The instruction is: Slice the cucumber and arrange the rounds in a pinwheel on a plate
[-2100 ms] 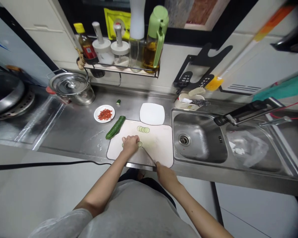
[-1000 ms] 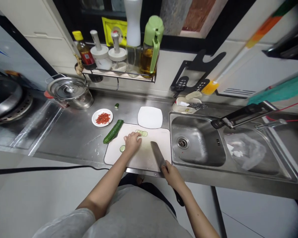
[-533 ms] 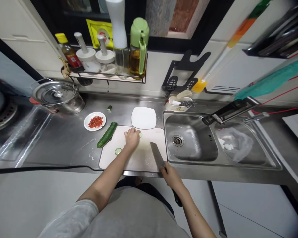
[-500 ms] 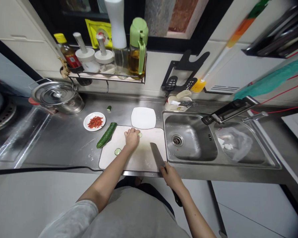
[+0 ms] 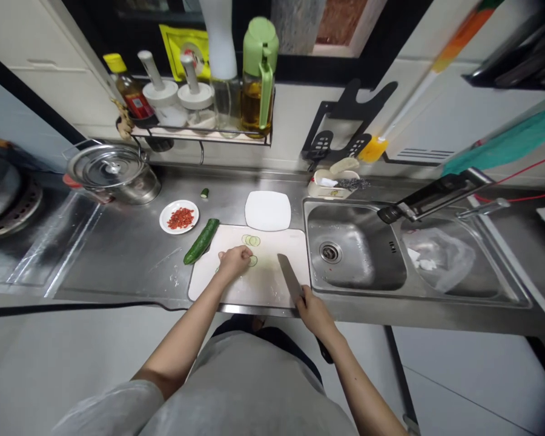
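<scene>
Steel counter (image 5: pixel 129 242): pale, green-rimmed cucumber slices (image 5: pixel 253 241); right grip (image 5: pixel 315 310) around knife (image 5: pixel 289 275); left grip (image 5: pixel 233 263): hold unclear.

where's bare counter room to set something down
Widest: steel counter left of the cucumber, in front of the lidded pot, bar a few specks. Smaller: the cutting board between left hand and knife. Crowded: the bottle shelf, and around the slices.

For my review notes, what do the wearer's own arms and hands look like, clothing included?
Both the left hand and right hand are ungloved, and the wrists show no watch or band. A plain grey sleeve ends near the left elbow, matching the grey top. The right sleeve is out of view.
</scene>
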Demonstrator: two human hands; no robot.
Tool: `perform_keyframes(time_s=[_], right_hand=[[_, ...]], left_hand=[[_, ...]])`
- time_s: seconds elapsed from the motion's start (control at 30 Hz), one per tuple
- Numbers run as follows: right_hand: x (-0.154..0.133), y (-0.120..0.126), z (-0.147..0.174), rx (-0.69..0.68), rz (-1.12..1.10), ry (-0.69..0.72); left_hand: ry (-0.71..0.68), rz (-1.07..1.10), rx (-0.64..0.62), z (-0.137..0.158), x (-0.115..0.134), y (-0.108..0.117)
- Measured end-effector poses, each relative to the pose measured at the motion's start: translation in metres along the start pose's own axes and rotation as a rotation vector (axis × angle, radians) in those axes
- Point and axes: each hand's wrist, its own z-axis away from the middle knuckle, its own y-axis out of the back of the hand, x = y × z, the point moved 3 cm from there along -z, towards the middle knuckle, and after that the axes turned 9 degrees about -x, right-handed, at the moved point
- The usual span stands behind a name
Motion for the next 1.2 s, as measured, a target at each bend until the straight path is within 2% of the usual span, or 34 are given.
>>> perform_keyframes(time_s=[0.17,0.47,0.67,1.2], right_hand=[[-0.011,0.000,0.000,0.015,0.009,0.018],[-0.049,-0.003,0.014,-0.089,0.256,0.092],[-0.069,-0.012,0.014,-0.133,0.367,0.137],[-0.077,-0.015,0.009,-0.144,0.373,0.154]], left_hand=[[0.020,-0.080,-0.033,0.011,-0.016,-0.005],[-0.011,-0.213,0.061,0.013,-0.028,-0.008],[-0.026,-0.202,0.052,0.010,-0.032,-0.007],[-0.056,-0.152,0.022,0.005,-0.032,-0.007]])
